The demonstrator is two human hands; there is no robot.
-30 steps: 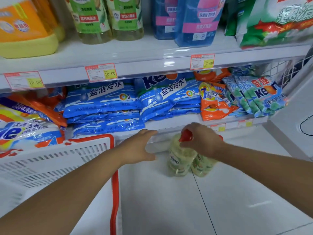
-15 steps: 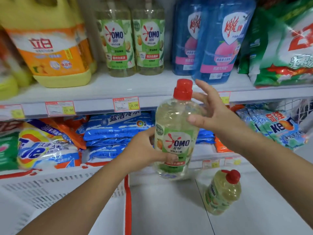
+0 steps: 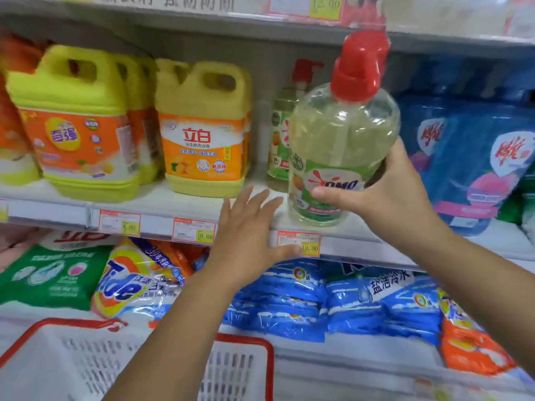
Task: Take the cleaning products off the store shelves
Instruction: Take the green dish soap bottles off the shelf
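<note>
A clear OMO bottle (image 3: 341, 134) with pale yellow liquid, a green label and a red cap is held upright at the middle shelf (image 3: 162, 204), its base just above or on the shelf board. My right hand (image 3: 385, 195) grips its lower half, thumb across the label. My left hand (image 3: 249, 235) is spread with straight fingers in front of the shelf edge, beside the bottle and holding nothing. Another OMO bottle (image 3: 282, 140) with a red pump stands behind on the shelf.
Yellow detergent jugs (image 3: 202, 128) stand to the left on the same shelf, blue refill pouches (image 3: 469, 157) to the right. Below lie Tide (image 3: 136, 279) and blue powder bags (image 3: 341, 302). A white basket with a red rim (image 3: 246, 342) sits at the bottom left.
The bottle passed from my left hand to my right and rose to the middle shelf. My left hand let go and spread open. The view tilted up; the bottle on the floor is out of sight.
</note>
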